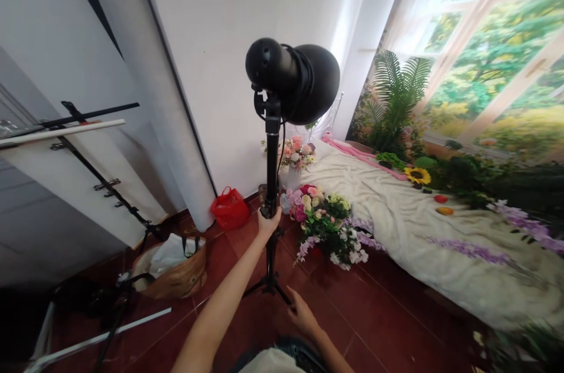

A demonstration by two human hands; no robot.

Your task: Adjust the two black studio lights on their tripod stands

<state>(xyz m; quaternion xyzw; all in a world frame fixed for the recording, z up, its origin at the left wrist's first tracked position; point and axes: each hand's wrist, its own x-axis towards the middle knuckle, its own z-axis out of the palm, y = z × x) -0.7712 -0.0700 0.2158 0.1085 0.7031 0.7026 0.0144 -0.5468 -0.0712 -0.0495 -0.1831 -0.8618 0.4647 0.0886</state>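
A black studio lamp [268, 64] with a wide round reflector [319, 85] sits on top of an upright black light stand [272, 164]. My left hand [269, 221] is wrapped round the stand's column, just at a black clamp collar. Lower down, the stand's spread legs [269, 286] rest on the red tiled floor. My right hand [303, 312] hangs low beside the right leg, fingers loosely stretched and nothing in them; whether a fingertip touches the leg I cannot tell.
Artificial flowers [326, 220] stand right of the stand, beside a bed with a cream cover [396, 214]. A red bag [230, 208] and a woven basket [180, 270] are on the left. A white pole [110, 333] and a white panel [83, 185] lie nearer left.
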